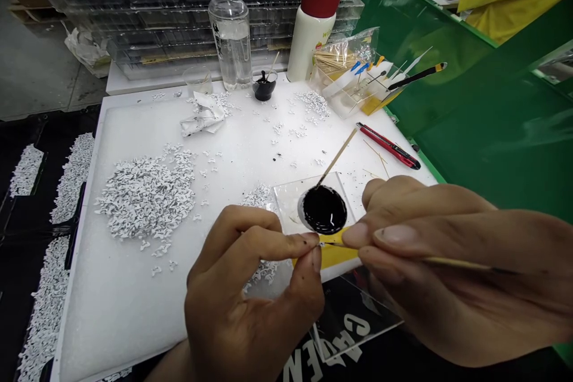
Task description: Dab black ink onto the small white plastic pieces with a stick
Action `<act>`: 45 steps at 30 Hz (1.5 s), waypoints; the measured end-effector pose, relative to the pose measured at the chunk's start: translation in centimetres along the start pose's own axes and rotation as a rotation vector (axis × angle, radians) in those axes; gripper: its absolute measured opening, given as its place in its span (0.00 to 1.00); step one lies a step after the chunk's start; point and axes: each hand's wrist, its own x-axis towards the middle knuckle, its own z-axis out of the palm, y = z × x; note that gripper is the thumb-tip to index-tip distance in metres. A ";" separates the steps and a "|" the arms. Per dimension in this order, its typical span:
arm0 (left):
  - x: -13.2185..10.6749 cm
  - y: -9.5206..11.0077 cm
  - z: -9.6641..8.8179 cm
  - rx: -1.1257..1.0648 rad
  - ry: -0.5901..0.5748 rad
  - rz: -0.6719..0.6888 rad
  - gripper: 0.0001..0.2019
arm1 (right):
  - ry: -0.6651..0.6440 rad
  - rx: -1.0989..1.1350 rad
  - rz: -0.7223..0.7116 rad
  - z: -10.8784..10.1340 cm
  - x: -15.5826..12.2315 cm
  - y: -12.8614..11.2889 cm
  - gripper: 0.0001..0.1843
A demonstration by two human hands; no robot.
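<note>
Between the thumb and index finger of my left hand [257,286] is pinched a tiny white piece [322,244], mostly hidden by the fingertips. My right hand [430,250] grips a thin wooden stick [456,262] like a pen, and its dark tip meets or nearly meets the small piece. Just beyond the fingers lies a round pool of black paint [325,209] on a clear acrylic plate [286,191]. Another wooden stick [336,158] leans with its end in the paint. Yellow material [333,255] shows at the plate's near part.
A big heap of small white pieces [147,197] covers the table's left side. Behind stand a clear bottle [235,42], a red-capped flask [316,24], a small black cup [264,88] and a box of toothpicks and tools [349,77]. A red utility knife [389,146] lies right.
</note>
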 end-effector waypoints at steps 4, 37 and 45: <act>-0.1 -0.1 0.0 -0.017 0.000 0.002 0.14 | 0.002 0.004 -0.006 -0.2 -0.2 -0.1 0.11; 0.2 0.1 0.0 0.011 0.002 -0.009 0.13 | 0.065 0.202 -0.015 0.6 0.3 -0.6 0.22; 0.1 0.0 -0.2 0.000 -0.002 -0.008 0.14 | 0.036 0.187 -0.016 0.4 0.3 -0.7 0.24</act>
